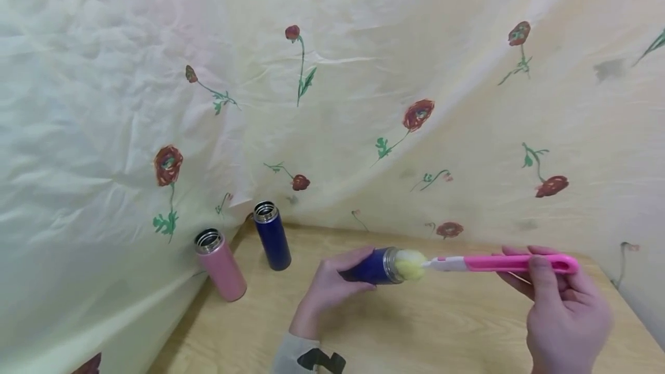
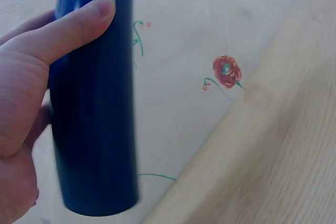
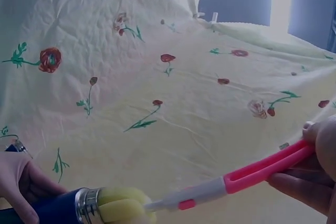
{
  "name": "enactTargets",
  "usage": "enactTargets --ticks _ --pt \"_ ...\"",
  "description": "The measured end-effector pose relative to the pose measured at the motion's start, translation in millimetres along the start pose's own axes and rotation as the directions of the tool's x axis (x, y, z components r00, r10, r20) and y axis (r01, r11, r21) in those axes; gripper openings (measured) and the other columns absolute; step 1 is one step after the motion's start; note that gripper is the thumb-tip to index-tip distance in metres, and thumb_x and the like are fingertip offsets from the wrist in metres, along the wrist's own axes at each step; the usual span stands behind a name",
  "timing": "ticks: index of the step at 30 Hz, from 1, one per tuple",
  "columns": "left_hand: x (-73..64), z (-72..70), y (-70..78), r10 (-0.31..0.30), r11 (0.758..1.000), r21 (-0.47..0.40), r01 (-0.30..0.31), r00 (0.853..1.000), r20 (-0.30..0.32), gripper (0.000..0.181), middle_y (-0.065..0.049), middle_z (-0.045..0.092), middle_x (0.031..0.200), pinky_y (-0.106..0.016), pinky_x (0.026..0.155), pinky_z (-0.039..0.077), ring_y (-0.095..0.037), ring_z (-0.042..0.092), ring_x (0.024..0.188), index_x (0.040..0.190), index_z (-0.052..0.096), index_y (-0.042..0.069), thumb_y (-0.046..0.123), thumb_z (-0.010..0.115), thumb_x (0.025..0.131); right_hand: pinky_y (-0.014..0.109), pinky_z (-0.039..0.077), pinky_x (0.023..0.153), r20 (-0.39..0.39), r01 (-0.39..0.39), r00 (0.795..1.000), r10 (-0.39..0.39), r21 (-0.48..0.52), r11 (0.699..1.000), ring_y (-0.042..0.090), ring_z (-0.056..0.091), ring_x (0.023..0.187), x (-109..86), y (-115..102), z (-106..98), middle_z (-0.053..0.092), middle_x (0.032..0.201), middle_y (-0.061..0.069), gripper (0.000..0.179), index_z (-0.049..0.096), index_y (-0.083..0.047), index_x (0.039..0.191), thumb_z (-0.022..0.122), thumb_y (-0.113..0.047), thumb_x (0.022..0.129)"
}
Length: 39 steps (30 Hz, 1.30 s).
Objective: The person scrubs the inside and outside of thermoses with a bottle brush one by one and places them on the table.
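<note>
My left hand (image 1: 337, 279) grips a dark blue vacuum flask (image 1: 370, 269), tipped on its side above the table with its steel mouth facing right. In the left wrist view, the thumb lies across the blue flask (image 2: 97, 119) near its upper part. My right hand (image 1: 563, 310) pinches the pink handle (image 1: 499, 263) of a bottle brush between thumb and fingers. The brush's pale yellow sponge head (image 3: 123, 205) sits at the flask's mouth, partly outside it. How far the sponge reaches inside is hidden.
A pink flask (image 1: 223, 270) and a second blue flask (image 1: 274, 241) stand upright and uncapped on the wooden table (image 1: 415, 333), left of my hands. A flower-printed cloth (image 1: 337, 131) hangs behind the table and along its left side.
</note>
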<state>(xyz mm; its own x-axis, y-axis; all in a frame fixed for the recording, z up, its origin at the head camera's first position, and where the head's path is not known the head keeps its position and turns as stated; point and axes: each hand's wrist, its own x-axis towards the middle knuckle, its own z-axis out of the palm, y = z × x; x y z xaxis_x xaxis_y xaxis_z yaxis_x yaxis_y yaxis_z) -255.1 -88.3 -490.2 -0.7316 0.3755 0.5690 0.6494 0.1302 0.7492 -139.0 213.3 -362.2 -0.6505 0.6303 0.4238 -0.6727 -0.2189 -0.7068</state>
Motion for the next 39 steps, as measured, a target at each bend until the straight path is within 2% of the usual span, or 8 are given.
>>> enactTargets --ticks 6,12,17,22,27,29,35,39 --pt "5.3 6.6 -2.8 0.193 0.975 0.125 -0.184 0.979 -0.068 0.068 -0.008 0.072 0.138 -0.043 0.111 0.052 -0.026 0.068 0.128 0.133 0.075 0.003 0.002 0.100 0.070 0.038 0.062 0.061 -0.182 0.184 0.970 -0.162 0.110 0.977 0.033 0.079 0.075 -2.7 3.2 7.7 0.074 0.086 0.033 0.037 0.059 0.036 0.103 0.081 0.012 0.087" --pt "2.5 8.1 2.1 0.021 0.999 -0.031 -0.021 1.000 -0.011 0.072 0.000 0.069 0.140 -0.041 0.114 0.050 -0.022 0.067 0.129 0.138 0.072 0.009 0.006 0.100 0.072 0.038 0.062 0.068 -0.058 0.148 0.988 -0.144 0.074 0.986 0.031 0.079 0.080 -8.0 -1.2 5.9 0.075 0.093 0.033 0.036 0.055 0.036 0.110 0.076 0.012 0.092" --pt "0.5 1.0 6.5 -0.123 0.983 -0.123 0.139 0.984 0.129 0.073 0.009 0.071 0.136 -0.036 0.113 0.049 -0.016 0.068 0.126 0.140 0.073 0.017 0.008 0.099 0.073 0.037 0.063 0.076 0.139 0.090 0.985 -0.098 0.057 0.994 0.030 0.080 0.085 -1.9 -1.3 -7.2 0.076 0.097 0.030 0.020 0.053 0.032 0.110 0.059 0.015 0.101" --pt "-0.5 -3.0 2.5 -0.109 0.982 -0.118 0.147 0.954 0.278 0.072 0.012 0.072 0.134 -0.033 0.110 0.051 -0.012 0.069 0.123 0.141 0.072 0.017 0.010 0.099 0.075 0.044 0.061 0.095 0.458 -0.016 0.872 -0.175 0.384 0.923 0.043 0.077 0.100 5.8 11.4 -14.8 0.071 0.104 0.038 0.016 0.048 0.030 0.104 0.036 0.019 0.106" --pt "0.0 -3.5 1.2 -0.104 0.976 -0.157 0.151 0.957 0.271 0.072 0.009 0.072 0.135 -0.034 0.112 0.049 -0.013 0.067 0.126 0.142 0.071 0.013 0.006 0.098 0.076 0.046 0.055 0.106 0.645 -0.122 0.712 -0.279 0.505 0.854 0.048 0.071 0.116 9.9 19.2 -11.8 0.068 0.111 0.042 0.017 0.047 0.032 0.105 0.036 0.020 0.106" --pt "0.5 -4.2 2.4 -0.123 0.970 -0.175 0.170 0.960 0.251 0.071 0.008 0.073 0.134 -0.034 0.113 0.049 -0.015 0.067 0.127 0.141 0.072 0.014 0.004 0.098 0.075 0.046 0.055 0.107 0.663 -0.120 0.677 -0.318 0.526 0.842 0.048 0.070 0.118 9.9 19.7 -9.5 0.068 0.112 0.043 0.016 0.048 0.033 0.107 0.040 0.020 0.105" --pt "1.5 -6.5 4.5 -0.115 0.968 -0.192 0.163 0.963 0.242 0.072 0.007 0.073 0.133 -0.037 0.115 0.048 -0.017 0.067 0.128 0.141 0.072 0.014 0.001 0.097 0.074 0.046 0.053 0.109 0.704 -0.103 0.600 -0.380 0.539 0.836 0.049 0.067 0.123 10.2 18.8 -4.8 0.066 0.118 0.044 0.014 0.048 0.033 0.107 0.043 0.020 0.105" --pt "0.6 -6.0 3.3 -0.082 0.974 -0.186 0.131 0.965 0.250 0.072 0.006 0.073 0.135 -0.037 0.114 0.048 -0.017 0.067 0.128 0.141 0.072 0.013 0.003 0.098 0.074 0.046 0.054 0.108 0.687 -0.116 0.650 -0.325 0.513 0.851 0.048 0.069 0.121 8.6 19.1 -6.7 0.067 0.117 0.043 0.016 0.048 0.033 0.111 0.041 0.020 0.106"
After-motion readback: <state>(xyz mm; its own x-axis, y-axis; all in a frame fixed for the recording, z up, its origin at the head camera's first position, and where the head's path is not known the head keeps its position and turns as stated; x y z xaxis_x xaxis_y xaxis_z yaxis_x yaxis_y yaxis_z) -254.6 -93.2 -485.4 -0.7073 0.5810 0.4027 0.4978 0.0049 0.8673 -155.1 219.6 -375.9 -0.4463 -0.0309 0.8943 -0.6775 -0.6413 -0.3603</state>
